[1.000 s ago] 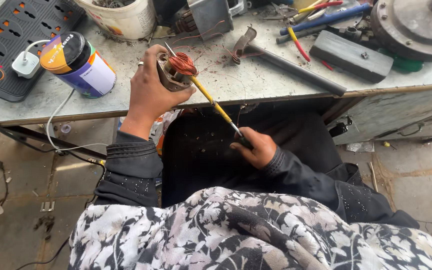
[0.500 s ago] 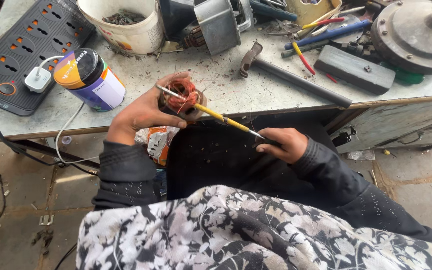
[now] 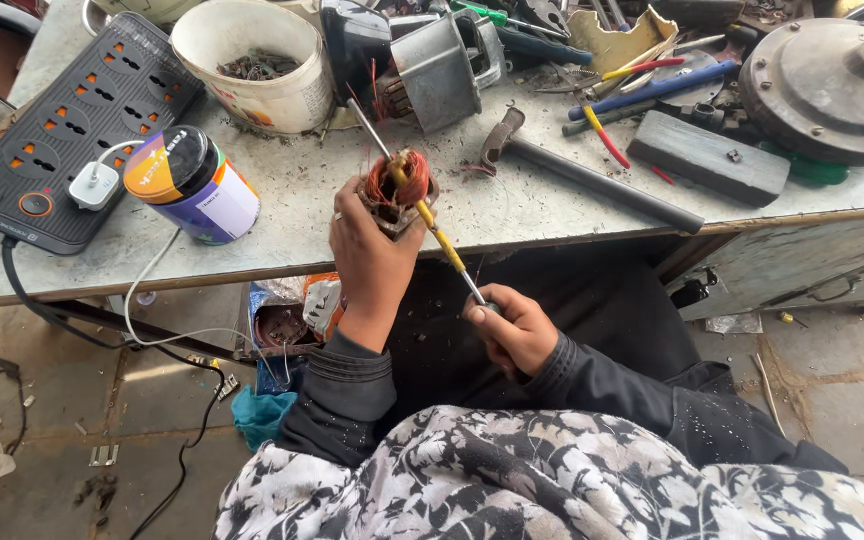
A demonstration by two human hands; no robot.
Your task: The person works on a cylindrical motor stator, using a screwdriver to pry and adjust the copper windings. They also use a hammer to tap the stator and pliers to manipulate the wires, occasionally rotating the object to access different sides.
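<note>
My left hand [image 3: 370, 250] grips a small motor stator [image 3: 399, 190] wound with reddish copper wire, held upright just above the bench's front edge. My right hand [image 3: 512, 328] is closed around the handle of a long yellow-shafted screwdriver [image 3: 444, 247]. Its metal shaft passes through the coil and sticks out beyond it toward the back of the bench. Both hands are in front of my lap, over dark trousers.
On the grey workbench [image 3: 302, 205] stand a glue tin [image 3: 192, 183], a black power strip [image 3: 72, 130] with a white plug, a white bucket of scrap [image 3: 252, 65], a hammer [image 3: 577, 175], a motor housing [image 3: 432, 65], a round motor cover [image 3: 832, 85] and several hand tools.
My left hand has lifted and turned the coil upright. The screwdriver has swung from a shallow slant to a steeper one, and my right hand has come closer to my body.
</note>
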